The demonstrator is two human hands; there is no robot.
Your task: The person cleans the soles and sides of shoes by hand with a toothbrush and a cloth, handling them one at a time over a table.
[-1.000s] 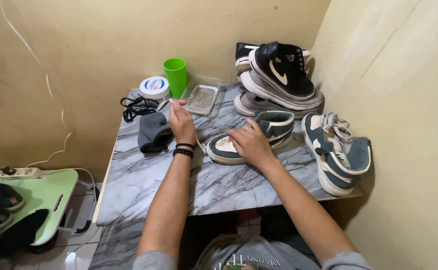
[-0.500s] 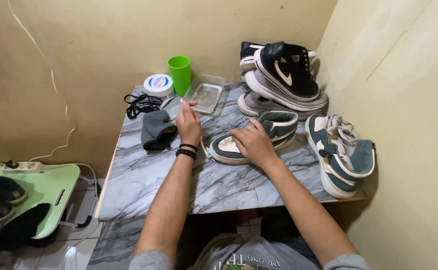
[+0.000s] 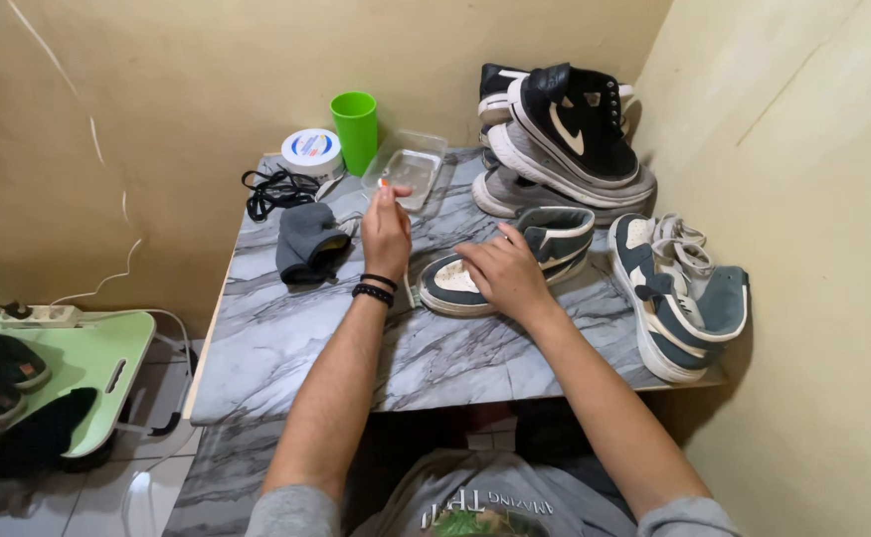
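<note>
My left hand (image 3: 386,234) is closed around a thin white brush (image 3: 383,186). Its tip pokes out above my fingers, just short of a clear plastic container (image 3: 408,164). Two dark bands circle that wrist. My right hand (image 3: 500,273) lies flat on a grey-blue and white sneaker (image 3: 553,237), which rests on its side on the marble-patterned table (image 3: 286,338). The matching sneaker (image 3: 674,293), with loose white laces, lies at the table's right edge.
A grey cloth (image 3: 306,244), black laces (image 3: 276,187), a white round tub (image 3: 311,149) and a green cup (image 3: 356,127) sit at the back left. Stacked shoes (image 3: 565,139) fill the back corner by the walls. On the floor at left are a green folding table (image 3: 107,368) holding dark shoes and a power strip (image 3: 38,316).
My left hand has moved right and farther back with the brush, from beside the grey cloth to the front of the clear container. My right hand stays on the sneaker.
</note>
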